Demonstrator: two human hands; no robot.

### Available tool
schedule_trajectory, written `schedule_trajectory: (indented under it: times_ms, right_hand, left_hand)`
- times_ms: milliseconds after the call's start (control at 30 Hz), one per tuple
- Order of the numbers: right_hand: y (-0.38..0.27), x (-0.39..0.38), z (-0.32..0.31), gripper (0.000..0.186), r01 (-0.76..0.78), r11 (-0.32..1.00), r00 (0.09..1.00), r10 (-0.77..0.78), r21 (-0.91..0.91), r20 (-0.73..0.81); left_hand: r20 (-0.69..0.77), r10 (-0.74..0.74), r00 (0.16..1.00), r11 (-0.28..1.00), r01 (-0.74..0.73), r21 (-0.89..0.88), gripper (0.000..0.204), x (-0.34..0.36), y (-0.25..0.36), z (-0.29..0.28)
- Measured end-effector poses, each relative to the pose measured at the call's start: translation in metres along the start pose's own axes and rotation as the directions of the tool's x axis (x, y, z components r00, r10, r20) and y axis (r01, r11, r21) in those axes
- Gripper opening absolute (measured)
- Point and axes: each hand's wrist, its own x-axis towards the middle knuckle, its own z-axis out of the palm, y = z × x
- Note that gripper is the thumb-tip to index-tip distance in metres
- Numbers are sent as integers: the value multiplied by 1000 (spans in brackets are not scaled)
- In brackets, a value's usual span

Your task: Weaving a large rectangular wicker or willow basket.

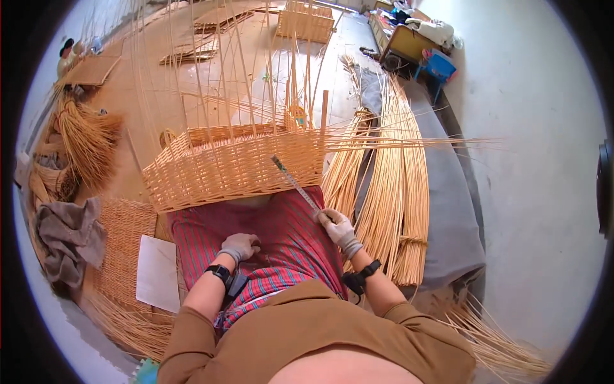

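Observation:
A wicker basket (pixel 236 163) with tall upright canes rising from its rim rests tilted across my knees, on a red striped cloth (pixel 204 237). At its near right side, my right hand (pixel 339 232), in a pale glove, pinches the lower end of a straight, narrow measuring tape (pixel 297 185). The tape's dark far end lies over the basket's front wall; whether it touches the weave I cannot tell. My left hand (pixel 240 246), also gloved, is on the cloth in my lap with its fingers curled in. Its palm is hidden, and it is apart from the basket.
To the right, long bundles of cane (pixel 393 192) lie on a grey sheet (pixel 451 205). On the left are a woven panel (pixel 125 240), a white board (pixel 158 272), a grey cloth (pixel 69 240) and more cane (pixel 86 134). Another basket (pixel 306 22) stands far back; a person (pixel 66 57) is far left.

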Motion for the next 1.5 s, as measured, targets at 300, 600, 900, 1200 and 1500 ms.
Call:
schedule_trajectory:
  times_ms: [300, 600, 900, 1200, 1500]
  right_hand:
    - [20, -25, 9, 29, -27, 999, 982, 33, 35, -188]
    - [35, -55, 14, 29, 16, 982, 973, 29, 190, -231]
    - [16, -84, 12, 36, 9, 957, 964, 69, 289, -257]
    - [13, -60, 10, 33, -14, 938, 988, 67, 347, -141]
    - [23, -24, -62, 24, -51, 990, 949, 88, 129, -301]
  left_hand:
    - [-90, -39, 995, 998, 35, -47, 37, 7, -9, 12]
    - [-76, -46, 996, 999, 44, -18, 36, 2, 5, 16]
    - [-140, -55, 989, 994, 67, 84, 41, -11, 22, 15]
    - [-129, -62, 990, 975, 88, 202, 43, -13, 48, 1]
    - [-421, 13, 907, 994, -56, -89, 32, -6, 64, -44]
